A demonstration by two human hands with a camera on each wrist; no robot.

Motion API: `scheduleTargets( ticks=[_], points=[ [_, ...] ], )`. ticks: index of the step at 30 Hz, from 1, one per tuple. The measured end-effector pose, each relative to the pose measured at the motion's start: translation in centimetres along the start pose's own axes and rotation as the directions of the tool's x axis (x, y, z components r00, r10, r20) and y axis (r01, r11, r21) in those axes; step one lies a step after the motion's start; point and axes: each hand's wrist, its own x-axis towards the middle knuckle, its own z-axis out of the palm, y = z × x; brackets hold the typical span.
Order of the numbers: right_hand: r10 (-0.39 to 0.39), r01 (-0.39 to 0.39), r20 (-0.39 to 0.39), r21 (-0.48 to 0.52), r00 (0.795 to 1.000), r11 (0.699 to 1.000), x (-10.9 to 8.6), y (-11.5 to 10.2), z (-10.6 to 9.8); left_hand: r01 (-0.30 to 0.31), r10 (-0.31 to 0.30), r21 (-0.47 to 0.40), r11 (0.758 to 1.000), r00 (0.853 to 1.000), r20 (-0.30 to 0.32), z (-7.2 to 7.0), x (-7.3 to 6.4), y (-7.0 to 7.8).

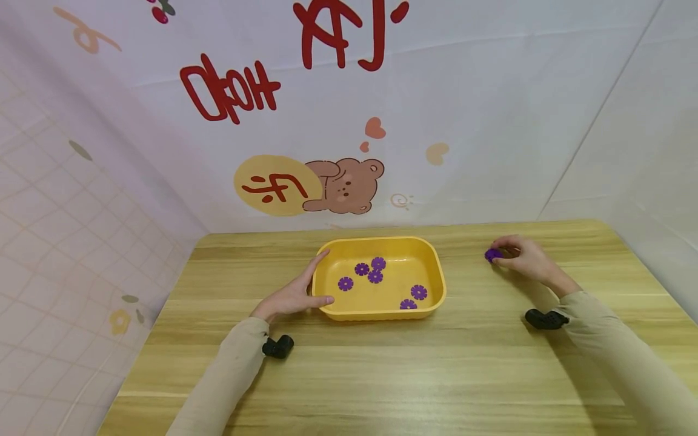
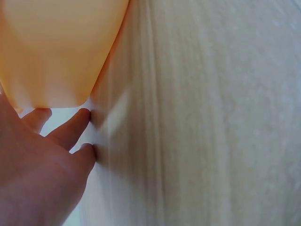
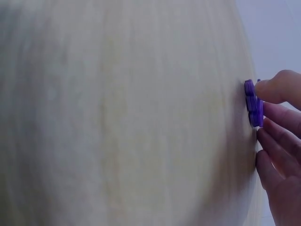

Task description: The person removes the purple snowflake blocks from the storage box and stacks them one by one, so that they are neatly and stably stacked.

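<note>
My left hand (image 1: 291, 297) holds the left end of a yellow plastic tray (image 1: 382, 315). Its thumb lies over the front rim, while the other fingers spread along the outer side. The left wrist view shows fingertips at the tray's (image 2: 51, 56) base and by the tabletop. Several purple notched snowflake discs (image 1: 346, 284) lie scattered inside the tray. Right of it, my right hand (image 1: 526, 259) pinches purple snowflake discs (image 1: 493, 255) between thumb and fingers, close to the tabletop. In the right wrist view these discs (image 3: 253, 106) look stacked; their exact number is unclear.
The wood-grain table (image 1: 382, 375) backs onto a pale wall cloth (image 1: 491, 121) printed with a bear and red characters. Black wrist devices (image 1: 545, 319) sit at both sleeve cuffs. Bare wood lies between the tray and the right hand.
</note>
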Motion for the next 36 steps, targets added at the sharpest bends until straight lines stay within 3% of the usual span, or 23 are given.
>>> scheduleTargets(
  ticks=[10, 25, 31, 36],
  points=[
    [-0.011, 0.010, -0.008, -0.063, 1.000, 0.998, 0.0, 0.0, 0.1, 0.001, -0.001, 0.005, 1.000, 1.000, 0.003, 0.0, 0.0, -0.1],
    [-0.015, 0.015, 0.007, -0.032, 1.000, 0.999, 0.1, 0.0, -0.1, 0.008, -0.008, 0.021, 1.000, 1.000, 0.002, 0.0, -0.1, 0.0],
    [0.021, -0.020, 0.025, -0.019, 0.999, 1.000, 0.2, -0.5, -0.4, 0.007, -0.007, 0.030, 1.000, 1.000, 0.001, 0.1, 0.0, 0.1],
    [-0.034, 0.034, 0.007, 0.026, 0.999, 0.999, 0.7, -2.2, -0.2, 0.015, -0.014, 0.029, 0.999, 1.000, -0.006, 0.0, 0.5, -1.2]
  ],
)
